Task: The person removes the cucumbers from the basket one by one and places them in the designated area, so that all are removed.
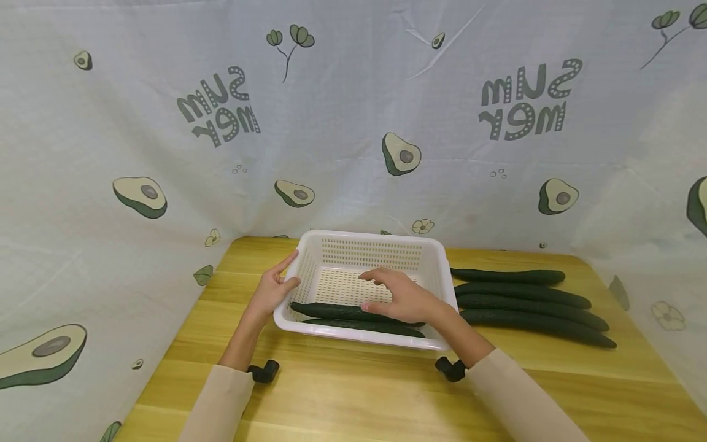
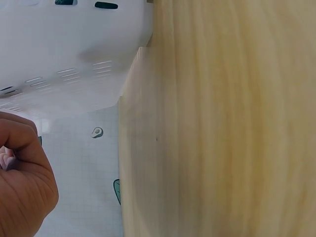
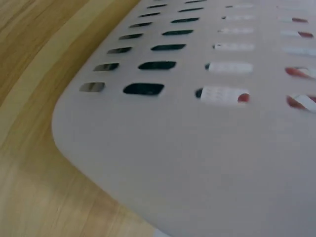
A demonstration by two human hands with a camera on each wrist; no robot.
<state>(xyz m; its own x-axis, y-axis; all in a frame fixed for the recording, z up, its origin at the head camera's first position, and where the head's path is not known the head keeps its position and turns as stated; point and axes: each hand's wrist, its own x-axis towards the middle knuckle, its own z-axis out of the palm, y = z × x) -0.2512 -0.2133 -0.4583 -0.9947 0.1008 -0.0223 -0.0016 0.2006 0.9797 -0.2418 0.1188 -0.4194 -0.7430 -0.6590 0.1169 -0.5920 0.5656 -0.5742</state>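
Observation:
A white slotted plastic basket [image 1: 381, 236] stands on the wooden table. Two dark green cucumbers, a rear cucumber [image 1: 342, 312] and a front cucumber [image 1: 370, 327], lie along its near side. My left hand [image 1: 272, 290] grips the basket's left rim, thumb on top and fingers along the outer side; the left wrist view has this hand [image 2: 24, 182] at its edge. Inside the basket, my right hand [image 1: 405, 298] hovers with bent, spread fingers above the cucumbers and holds nothing. The right wrist view shows mostly the basket's wall [image 3: 173, 143], with green and bits of fingers behind the slots.
Several more cucumbers [image 1: 530, 301] lie side by side on the table [image 1: 353, 393], right of the basket. A pale curtain [image 1: 342, 110] printed with avocados hangs behind and at both sides. Black camera mounts [image 1: 265, 372] sit at the wrists.

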